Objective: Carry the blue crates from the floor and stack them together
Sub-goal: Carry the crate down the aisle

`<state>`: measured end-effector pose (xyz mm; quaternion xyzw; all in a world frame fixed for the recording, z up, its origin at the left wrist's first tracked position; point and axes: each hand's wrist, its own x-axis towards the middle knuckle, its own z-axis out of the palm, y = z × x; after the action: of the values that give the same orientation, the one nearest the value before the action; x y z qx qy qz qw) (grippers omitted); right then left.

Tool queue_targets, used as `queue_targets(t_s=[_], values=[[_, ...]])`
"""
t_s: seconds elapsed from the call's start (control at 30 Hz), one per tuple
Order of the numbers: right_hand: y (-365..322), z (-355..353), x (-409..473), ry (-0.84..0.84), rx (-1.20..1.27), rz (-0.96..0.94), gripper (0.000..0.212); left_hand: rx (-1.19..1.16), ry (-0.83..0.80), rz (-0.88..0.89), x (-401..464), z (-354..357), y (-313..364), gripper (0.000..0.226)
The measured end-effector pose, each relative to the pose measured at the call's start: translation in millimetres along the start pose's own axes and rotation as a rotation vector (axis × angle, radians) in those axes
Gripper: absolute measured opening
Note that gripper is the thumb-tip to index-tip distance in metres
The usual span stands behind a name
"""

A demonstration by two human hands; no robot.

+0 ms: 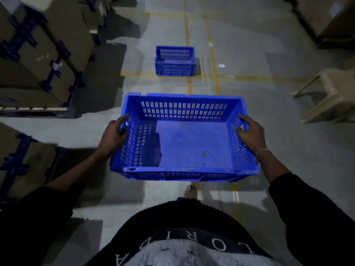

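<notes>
I carry an empty blue slotted crate (192,143) level in front of my waist, off the floor. My left hand (113,135) grips its left side wall, fingers hooked into the handle slot. On the opposite side wall my right hand (250,132) holds on the same way, fingers curled over the rim. A second blue crate (174,61), also empty, stands on the grey floor straight ahead, a few steps beyond the one I hold.
Cardboard boxes on dark blue pallets (44,54) line the left side. A beige plastic chair (330,93) stands at the right, more boxes (326,18) at the far right. Yellow floor lines (211,54) run down the aisle. My foot (190,191) shows below the crate.
</notes>
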<state>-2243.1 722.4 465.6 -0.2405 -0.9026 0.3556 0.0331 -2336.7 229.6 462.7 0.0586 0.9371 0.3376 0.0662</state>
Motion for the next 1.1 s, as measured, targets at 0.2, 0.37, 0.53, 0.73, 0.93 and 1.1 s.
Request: queue_targets(t_s=[0.2,0.37,0.53,0.73,0.93,1.1], values=[[-35,-2,111,-0.021,-0.027,-0.046,0.053,-0.024,0.033,-0.006,96,1,8,0.06],[-72,13,197,-0.052,-0.051,-0.055,0.053,-0.066,0.031,-0.048,180,-5,-1,0.059],[-111,54,293,-0.047,-0.075,-0.042,0.051,-0.113,0.001,0.007,292,-18,-16,0.06],[-158,101,398,0.022,-0.097,-0.024,0.045,-0.128,-0.018,0.012,427,-45,-27,0.06],[-207,126,485,0.089,-0.107,-0.016,0.042,-0.087,-0.092,0.008,547,-77,-30,0.063],[-229,139,560,0.098,-0.11,-0.024,0.041,-0.091,-0.095,0.001,632,-81,-25,0.061]])
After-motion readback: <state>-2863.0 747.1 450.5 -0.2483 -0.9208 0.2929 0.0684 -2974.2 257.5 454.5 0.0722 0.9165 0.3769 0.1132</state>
